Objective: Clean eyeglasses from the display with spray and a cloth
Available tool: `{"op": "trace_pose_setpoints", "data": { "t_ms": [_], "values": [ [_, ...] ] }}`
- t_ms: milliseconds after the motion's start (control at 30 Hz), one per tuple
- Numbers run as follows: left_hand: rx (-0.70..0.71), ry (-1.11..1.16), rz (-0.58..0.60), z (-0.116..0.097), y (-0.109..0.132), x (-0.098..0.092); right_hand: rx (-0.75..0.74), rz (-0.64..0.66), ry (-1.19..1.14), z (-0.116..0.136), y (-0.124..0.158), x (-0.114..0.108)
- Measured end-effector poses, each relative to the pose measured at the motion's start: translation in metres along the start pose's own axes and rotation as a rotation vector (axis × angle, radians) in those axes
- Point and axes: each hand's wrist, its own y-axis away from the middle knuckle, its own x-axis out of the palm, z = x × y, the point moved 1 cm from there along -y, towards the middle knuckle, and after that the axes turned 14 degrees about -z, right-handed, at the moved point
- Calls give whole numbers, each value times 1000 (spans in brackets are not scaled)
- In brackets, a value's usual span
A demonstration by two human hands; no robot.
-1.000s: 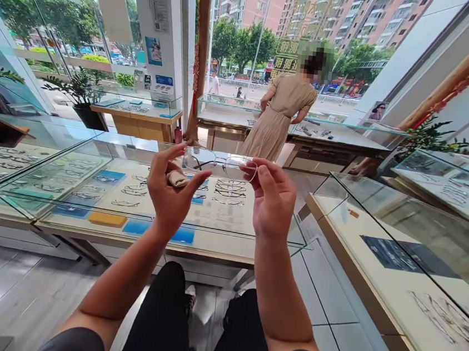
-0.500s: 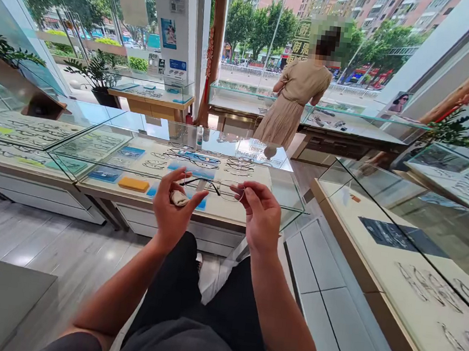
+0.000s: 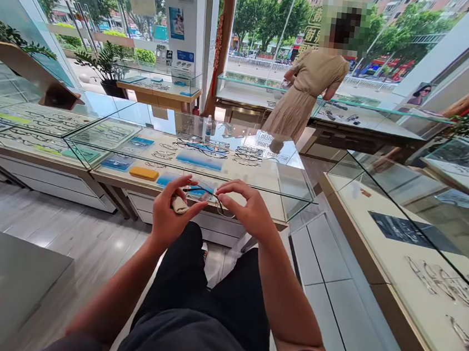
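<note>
A pair of thin-rimmed eyeglasses [image 3: 220, 207] with dark temples is held between my two hands above the front edge of a glass display case. My left hand [image 3: 168, 216] grips one side of the eyeglasses between thumb and fingers. A crumpled beige cloth [image 3: 180, 205] is tucked in that same palm. With thumb and fingertips pinched together, my right hand [image 3: 251, 211] holds the eyeglasses near their middle. One round rim hangs below the right fingers. My fingers partly cover the frame.
Under the glass case [image 3: 300, 191] lie rows of eyeglasses, blue cards and an orange case [image 3: 143, 173]. A small spray bottle [image 3: 208, 127] stands on top. Another display case [image 3: 393, 259] runs along the right. A person in a beige dress [image 3: 310, 88] stands by the window counter.
My right hand has shifted left from the far rim to nearer the middle of the eyeglasses. Both hands sit slightly lower against the case. The left hand keeps its cloth.
</note>
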Motion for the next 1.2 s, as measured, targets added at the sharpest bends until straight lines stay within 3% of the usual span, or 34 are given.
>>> {"op": "trace_pose_setpoints", "data": {
  "t_ms": [200,400,500,733,833,967,1200],
  "values": [
    [23,0,74,2,-5,-3,68,78,-102,-9,-1,0],
    [30,10,137,5,-7,-1,264,192,-233,-18,2,1],
    [20,9,135,10,-5,2,297,154,-281,-25,3,2],
    [1,-96,-78,9,6,10,202,-123,-162,-41,4,7],
    [-63,-122,38,1,10,18,62,-226,-44,-44,8,19],
    [-280,-54,143,-1,5,29,-157,-345,151,-46,15,38],
    [-480,-18,200,21,-20,41,-212,-383,265,-54,13,59]
  ]
}}
